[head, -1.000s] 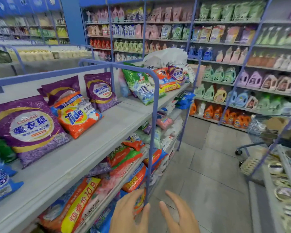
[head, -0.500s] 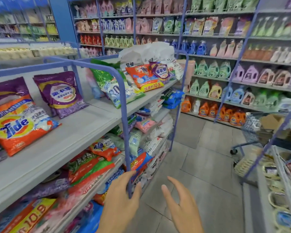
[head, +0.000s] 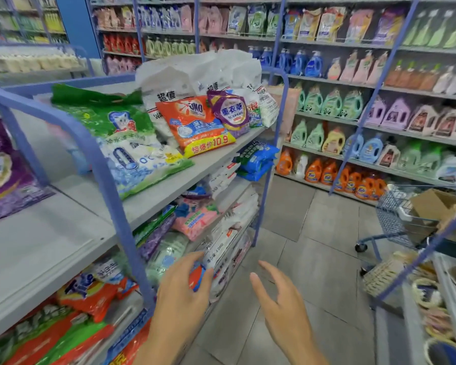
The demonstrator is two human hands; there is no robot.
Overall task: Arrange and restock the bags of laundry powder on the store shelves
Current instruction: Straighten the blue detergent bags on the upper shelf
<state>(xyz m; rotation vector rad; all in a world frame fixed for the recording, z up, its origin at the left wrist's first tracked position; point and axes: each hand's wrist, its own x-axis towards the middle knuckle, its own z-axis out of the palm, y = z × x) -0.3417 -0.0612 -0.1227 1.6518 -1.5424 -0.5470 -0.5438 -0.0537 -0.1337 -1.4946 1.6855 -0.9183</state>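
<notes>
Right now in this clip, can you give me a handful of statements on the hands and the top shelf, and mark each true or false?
1. Both hands are empty. True: the left hand and the right hand are open, palms facing each other, holding nothing.
2. The orange bag marked 10.9 lies on the top shelf. True.
3. The green and white bag lies to the right of the orange bag. False: it lies to its left.
4. The right hand rests on a bag. False: it is over the floor tiles, touching nothing.
5. The shopping cart stands on the right side of the aisle. True.
</notes>
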